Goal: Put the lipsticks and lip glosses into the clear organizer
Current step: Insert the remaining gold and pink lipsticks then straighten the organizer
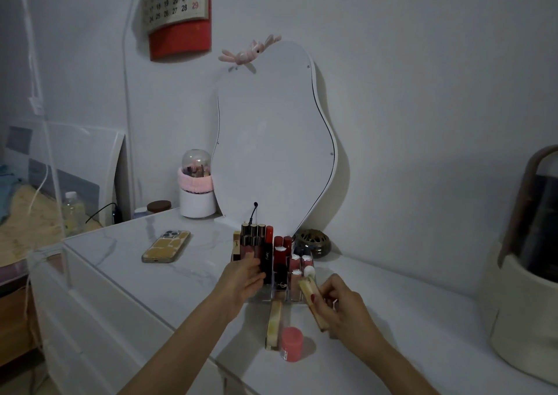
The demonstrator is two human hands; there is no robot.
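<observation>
Phone (166, 246) lies at far left of the marble top, well clear of the work. Left hand (244, 277) rests flat against the left side of the clear organizer (297, 296), fingers spread, gripping nothing — judged to be a brace. Rear slots are packed with upright tubes; the front-right slots look free. Right hand (338, 304) pinches a cream-gold lipstick (312, 299), tilted, upper end touching the organizer's front-right corner. Advice: bring the tube upright first, keep the brace firm, lower it straight so neighbours are not knocked. On the table just in front — a second cream-gold tube (273, 323) and a pink-capped tube (291, 344) wait.
</observation>
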